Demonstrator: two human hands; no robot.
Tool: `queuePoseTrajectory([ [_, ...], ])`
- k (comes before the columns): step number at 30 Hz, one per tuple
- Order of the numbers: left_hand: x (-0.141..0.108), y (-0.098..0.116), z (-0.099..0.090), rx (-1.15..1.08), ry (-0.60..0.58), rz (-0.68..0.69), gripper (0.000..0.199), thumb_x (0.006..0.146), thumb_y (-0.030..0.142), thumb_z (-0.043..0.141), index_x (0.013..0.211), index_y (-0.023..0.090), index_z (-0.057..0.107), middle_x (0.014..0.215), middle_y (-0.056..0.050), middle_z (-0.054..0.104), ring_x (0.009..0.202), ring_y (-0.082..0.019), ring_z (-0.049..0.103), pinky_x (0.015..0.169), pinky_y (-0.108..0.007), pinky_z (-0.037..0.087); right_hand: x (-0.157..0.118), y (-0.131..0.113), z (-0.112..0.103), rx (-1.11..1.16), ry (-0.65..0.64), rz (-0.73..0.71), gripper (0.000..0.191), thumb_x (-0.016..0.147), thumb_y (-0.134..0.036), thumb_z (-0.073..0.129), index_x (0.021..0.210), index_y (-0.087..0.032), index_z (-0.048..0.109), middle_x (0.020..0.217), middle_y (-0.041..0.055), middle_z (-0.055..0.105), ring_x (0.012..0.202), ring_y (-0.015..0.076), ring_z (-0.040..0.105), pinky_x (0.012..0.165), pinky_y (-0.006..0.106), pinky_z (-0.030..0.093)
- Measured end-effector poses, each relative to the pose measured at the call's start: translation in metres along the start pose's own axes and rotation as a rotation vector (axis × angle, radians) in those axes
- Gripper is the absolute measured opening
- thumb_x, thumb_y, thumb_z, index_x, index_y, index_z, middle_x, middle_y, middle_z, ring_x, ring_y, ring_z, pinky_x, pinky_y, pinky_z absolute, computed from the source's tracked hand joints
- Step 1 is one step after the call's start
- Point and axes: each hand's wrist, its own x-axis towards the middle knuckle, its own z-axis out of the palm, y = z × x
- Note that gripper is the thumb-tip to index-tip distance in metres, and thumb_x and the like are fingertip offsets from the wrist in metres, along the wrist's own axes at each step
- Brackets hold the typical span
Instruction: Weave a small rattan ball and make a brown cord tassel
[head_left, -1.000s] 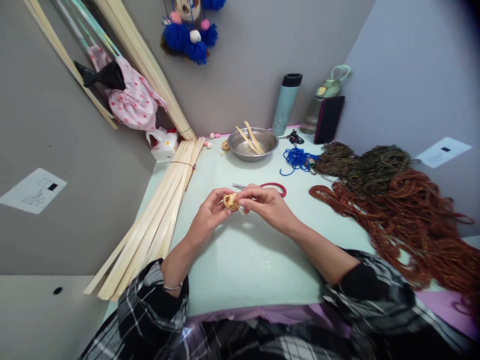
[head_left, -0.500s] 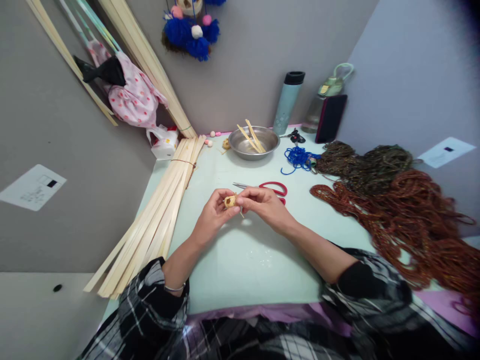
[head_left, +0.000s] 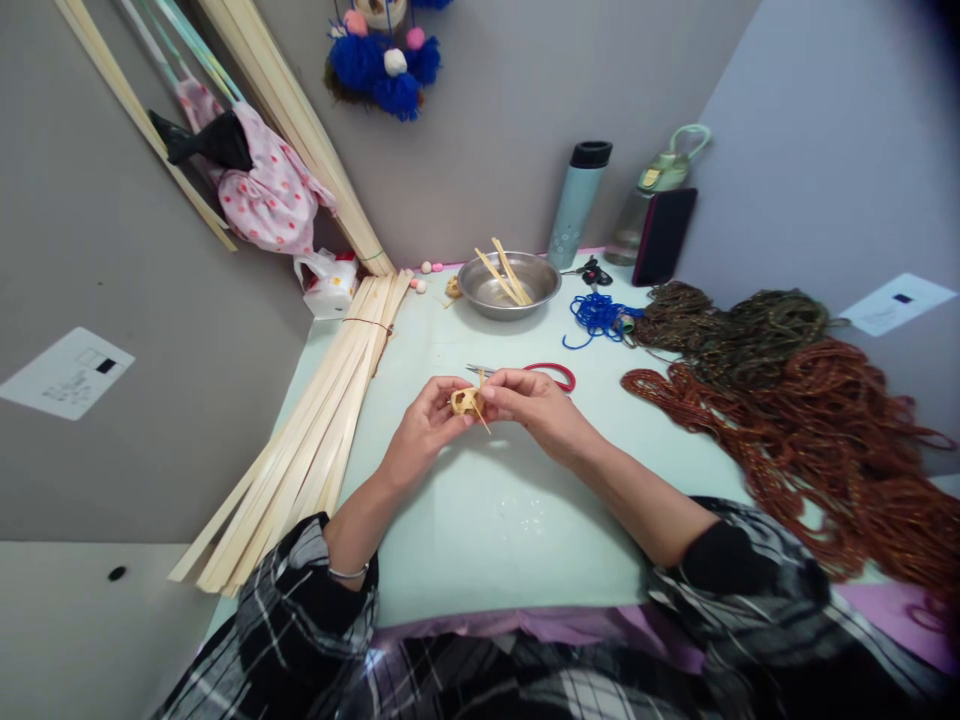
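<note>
Over the middle of the table, a small woven ball (head_left: 466,402) of pale strips, with gaps in its weave, sits between my hands. My left hand (head_left: 427,430) grips it from the left with thumb and fingers. My right hand (head_left: 534,407) is pinched at the ball's right side, where a thin strip sticks up and another strip end (head_left: 482,418) points down; which strip the fingers hold is partly hidden. Just behind my right hand lie red-handled scissors (head_left: 559,374), blades to the left.
A metal bowl (head_left: 480,302) with strips stands at the back, near blue cord (head_left: 598,317) and small black scissors (head_left: 595,271). Flat wooden strips (head_left: 315,420) lie left; brown yarn (head_left: 847,450) covers the right. A blue tumbler (head_left: 576,210) and phone (head_left: 665,237) lean at the walls.
The woven ball has turned and shifted slightly right, showing more of its openings. My right hand has risen a little, and a strip now stands up beside its fingers.
</note>
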Motion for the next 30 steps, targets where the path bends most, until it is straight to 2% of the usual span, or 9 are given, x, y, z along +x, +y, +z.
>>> queuePoseTrajectory([
  [5,-0.002,0.003,0.003,-0.072,-0.103,-0.090,0.028,0.089,0.027,0.069,0.115,0.020,0.065,0.107,-0.009,0.071,0.098,-0.023,0.068,0.088,-0.039,0.055,0.002,0.001,-0.003,-0.025,0.066,0.002,0.028,0.075,-0.040,0.081,0.072,-0.015,0.067,0.064,-0.0009,0.066,0.054,0.0091,0.055,0.058,0.024,0.047],
  [10,-0.001,0.004,0.001,-0.070,-0.112,-0.169,0.027,0.091,0.035,0.067,0.111,0.017,0.068,0.106,-0.009,0.069,0.083,-0.020,0.071,0.079,-0.035,0.059,0.001,-0.001,-0.002,-0.040,0.143,-0.084,0.023,0.077,-0.035,0.078,0.071,-0.016,0.066,0.059,-0.0044,0.059,0.054,0.0083,0.052,0.058,0.023,0.044],
  [15,-0.001,0.005,-0.001,-0.070,-0.115,-0.181,0.030,0.091,0.039,0.067,0.111,0.017,0.069,0.108,-0.009,0.068,0.086,-0.020,0.071,0.083,-0.037,0.059,-0.004,-0.008,0.001,-0.128,0.173,-0.224,0.021,0.079,-0.032,0.076,0.068,-0.017,0.066,0.062,-0.0040,0.058,0.054,0.0085,0.053,0.058,0.024,0.044],
  [18,-0.001,0.006,-0.001,-0.096,-0.107,-0.190,0.030,0.090,0.039,0.069,0.113,0.018,0.068,0.107,-0.009,0.068,0.086,-0.020,0.071,0.084,-0.039,0.059,-0.005,-0.011,0.001,-0.156,0.178,-0.253,0.022,0.079,-0.032,0.077,0.067,-0.017,0.066,0.067,-0.0031,0.059,0.055,0.0085,0.054,0.057,0.024,0.044],
  [22,-0.001,0.007,0.001,-0.170,-0.080,-0.208,0.032,0.088,0.038,0.072,0.115,0.021,0.066,0.104,-0.006,0.070,0.086,-0.020,0.073,0.084,-0.037,0.058,-0.003,-0.010,-0.002,-0.140,0.205,-0.191,0.022,0.078,-0.034,0.077,0.069,-0.017,0.067,0.063,-0.0034,0.058,0.054,0.0090,0.053,0.055,0.024,0.042],
  [25,-0.001,0.007,0.001,-0.208,-0.091,-0.229,0.031,0.090,0.043,0.070,0.110,0.019,0.068,0.101,-0.006,0.070,0.082,-0.019,0.073,0.081,-0.034,0.059,0.000,-0.006,-0.004,-0.064,0.211,-0.110,0.023,0.076,-0.036,0.079,0.069,-0.017,0.067,0.064,-0.0034,0.057,0.054,0.0080,0.049,0.057,0.024,0.044],
  [28,0.000,0.005,0.000,-0.213,-0.099,-0.227,0.035,0.091,0.047,0.066,0.109,0.016,0.068,0.097,-0.007,0.070,0.079,-0.018,0.072,0.076,-0.032,0.059,0.003,-0.002,-0.007,-0.006,0.173,-0.016,0.027,0.075,-0.039,0.079,0.070,-0.017,0.065,0.067,-0.0031,0.056,0.055,0.0072,0.045,0.057,0.023,0.046],
  [30,0.001,0.003,-0.001,-0.223,-0.085,-0.224,0.037,0.092,0.049,0.065,0.107,0.016,0.068,0.094,-0.008,0.072,0.078,-0.018,0.072,0.075,-0.032,0.060,0.005,-0.002,-0.010,-0.076,0.147,0.024,0.030,0.080,-0.045,0.073,0.075,-0.017,0.063,0.069,-0.0027,0.055,0.055,0.0076,0.046,0.058,0.024,0.046],
])
